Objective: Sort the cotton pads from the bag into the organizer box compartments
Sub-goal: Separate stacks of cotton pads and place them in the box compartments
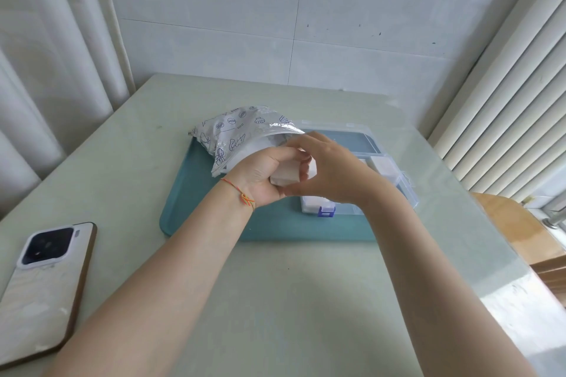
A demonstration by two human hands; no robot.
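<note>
Head view: a small stack of white cotton pads [286,176] sits gripped in the left hand [269,174], just beside the open mouth of the printed foil bag [237,131]. The right hand [330,173] curls over the stack, fingertips pinching its top. The clear organizer box [395,174] lies directly below and to the right, nearer the right hand, some compartments already holding pads. Both rest on a teal tray [190,211] on the pale table [275,300]; a phone [46,285] lies left, near curtains.
</note>
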